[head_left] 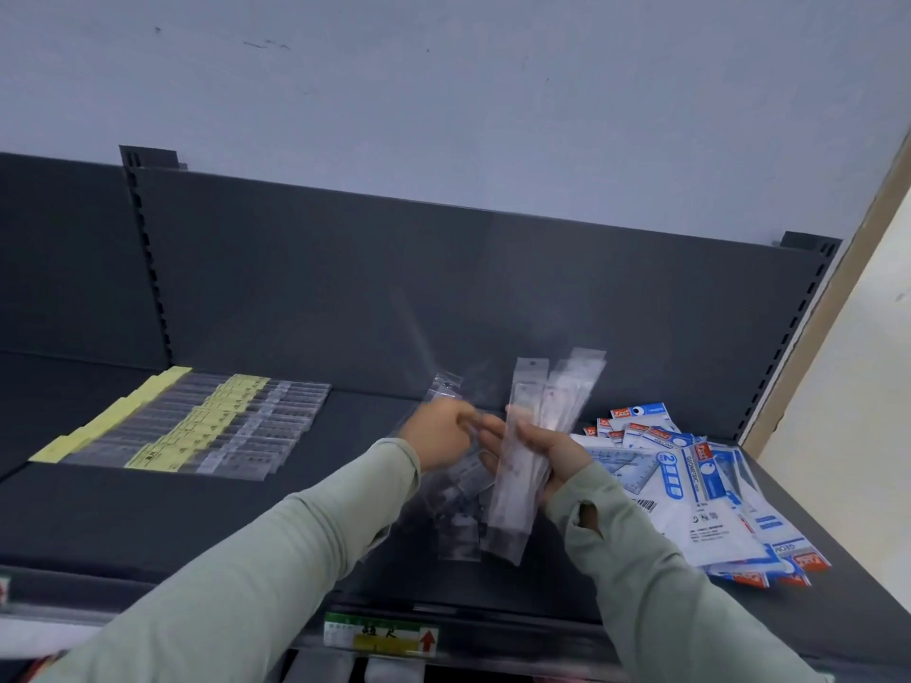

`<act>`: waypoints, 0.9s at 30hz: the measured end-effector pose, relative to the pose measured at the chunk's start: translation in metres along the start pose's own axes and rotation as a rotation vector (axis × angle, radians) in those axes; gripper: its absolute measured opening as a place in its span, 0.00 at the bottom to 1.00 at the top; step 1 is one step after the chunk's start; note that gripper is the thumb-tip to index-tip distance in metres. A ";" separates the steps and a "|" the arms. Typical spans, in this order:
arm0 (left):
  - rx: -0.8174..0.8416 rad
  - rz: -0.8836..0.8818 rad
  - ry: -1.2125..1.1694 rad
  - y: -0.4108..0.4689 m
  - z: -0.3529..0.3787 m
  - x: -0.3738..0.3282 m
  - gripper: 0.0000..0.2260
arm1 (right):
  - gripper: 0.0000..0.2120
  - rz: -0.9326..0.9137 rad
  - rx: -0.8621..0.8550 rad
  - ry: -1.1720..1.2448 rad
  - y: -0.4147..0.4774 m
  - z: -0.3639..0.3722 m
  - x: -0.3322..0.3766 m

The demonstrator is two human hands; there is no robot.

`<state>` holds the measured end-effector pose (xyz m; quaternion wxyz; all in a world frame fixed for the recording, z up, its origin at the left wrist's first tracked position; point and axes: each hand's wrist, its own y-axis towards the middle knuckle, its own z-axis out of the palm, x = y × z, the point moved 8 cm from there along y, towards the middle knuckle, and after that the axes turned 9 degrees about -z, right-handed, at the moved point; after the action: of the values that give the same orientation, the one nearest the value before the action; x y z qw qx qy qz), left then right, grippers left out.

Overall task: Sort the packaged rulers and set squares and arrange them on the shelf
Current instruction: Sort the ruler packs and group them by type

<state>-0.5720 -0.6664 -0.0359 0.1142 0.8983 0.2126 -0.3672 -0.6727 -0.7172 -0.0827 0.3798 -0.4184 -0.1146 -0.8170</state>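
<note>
Over the shelf (236, 515), left hand (438, 432) and right hand (552, 453) grip blurred ruler packs (510, 505).

Blue-white set-square packs (700, 485): a big "2" in a circle and what looks like "GEOMETRIC"; the red brand logo is too blurred to read. Shelf-edge label (379, 635): "直尺" plus a red up arrow.

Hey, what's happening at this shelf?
A person in pale green sleeves is sorting stationery at a dark shelf. The right hand grips a bundle of ruler packs above the shelf, while the left hand holds a few blurred clear packs beside it. A neat row of yellow-labelled rulers lies at the shelf's left, and a loose pile of blue-and-white set square packs sits at the right, not yet arranged.
</note>
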 end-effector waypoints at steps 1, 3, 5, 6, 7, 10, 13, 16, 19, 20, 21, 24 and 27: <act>0.127 -0.043 0.130 -0.006 0.014 0.002 0.10 | 0.11 -0.003 -0.009 0.026 -0.004 0.002 0.002; 0.227 -0.101 0.343 -0.015 0.028 0.008 0.12 | 0.09 -0.036 -0.058 0.018 -0.003 -0.004 0.005; 0.197 -0.137 0.488 -0.014 0.030 0.014 0.20 | 0.08 -0.062 -0.077 -0.035 -0.002 -0.006 0.009; 0.168 -0.151 0.523 -0.013 0.028 0.014 0.20 | 0.06 -0.070 -0.074 -0.061 -0.001 -0.008 0.010; 0.159 -0.176 0.531 -0.010 0.028 0.016 0.19 | 0.05 -0.077 -0.073 -0.082 0.000 -0.010 0.010; 0.124 -0.218 0.440 -0.004 0.021 0.017 0.12 | 0.05 -0.090 -0.073 -0.094 -0.001 -0.013 0.013; 0.087 -0.257 0.281 0.002 0.011 0.022 0.17 | 0.04 -0.079 -0.073 -0.064 0.001 -0.014 0.012; 0.008 -0.322 -0.010 0.006 -0.003 0.033 0.10 | 0.07 -0.076 -0.079 -0.071 0.004 -0.017 0.013; -0.039 -0.323 -0.408 0.005 -0.011 0.036 0.08 | 0.07 -0.081 -0.090 -0.087 0.005 -0.018 0.013; -0.028 -0.305 -0.516 0.004 -0.012 0.034 0.09 | 0.08 -0.083 -0.098 -0.095 0.006 -0.018 0.013; -0.008 -0.290 -0.595 0.003 -0.013 0.032 0.09 | 0.09 -0.088 -0.108 -0.107 0.006 -0.018 0.013; 0.086 -0.283 -0.755 -0.002 -0.010 0.025 0.05 | 0.12 -0.115 -0.113 -0.125 0.010 -0.014 0.015; 0.172 -0.275 -0.776 -0.005 -0.003 0.023 0.04 | 0.13 -0.135 -0.032 -0.123 0.012 -0.002 0.018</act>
<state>-0.5576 -0.6539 -0.0505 0.0603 0.6627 0.2405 -0.7066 -0.6714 -0.7360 -0.0721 0.3093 -0.4650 -0.1529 -0.8153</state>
